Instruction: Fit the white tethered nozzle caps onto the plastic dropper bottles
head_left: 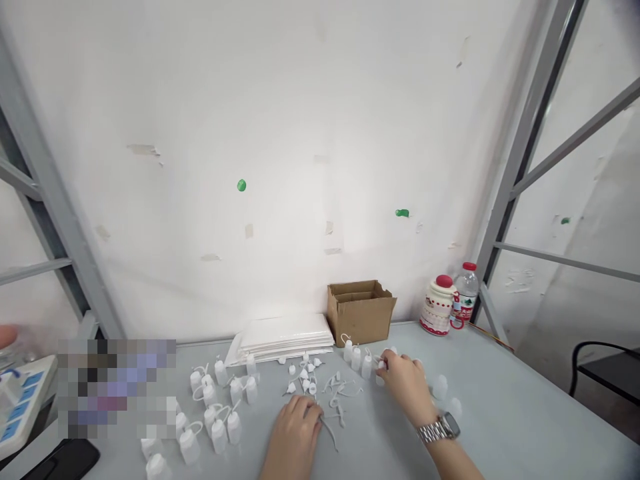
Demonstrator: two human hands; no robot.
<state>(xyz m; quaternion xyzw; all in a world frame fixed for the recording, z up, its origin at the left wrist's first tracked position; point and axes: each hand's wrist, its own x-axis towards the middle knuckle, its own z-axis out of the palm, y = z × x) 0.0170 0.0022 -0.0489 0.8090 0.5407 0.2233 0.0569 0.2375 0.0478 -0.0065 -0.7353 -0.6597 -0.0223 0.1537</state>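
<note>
Small white bottle (381,367) sits on the grey desk (500,400), at the right end of a short row of bottles (356,358) standing in front of the cardboard box (361,311). Right hand (407,383) has its fingertips pinched on that bottle, so the grip is grasping it; a metal wristwatch (440,427) is on that wrist. Left hand (295,427) lies palm down at the near edge of a scatter of loose caps (307,381) and thin white straps (336,390). Its fingers are curled over, so I cannot tell whether its grip holds anything. A cluster of bottles with looped tethers (215,413) stands left of the left hand, and two more bottles (445,393) lie just right of the right hand. Behind the caps, a stack of white sheets (285,337) touches the wall side of the desk, beside the open box. Far right corner has a cup with red lid (440,308) and a water bottle (467,287) close together. Power strip (20,400) and dark phone (65,460) are at the far left, and a black chair (600,373) is off the desk to the right.
</note>
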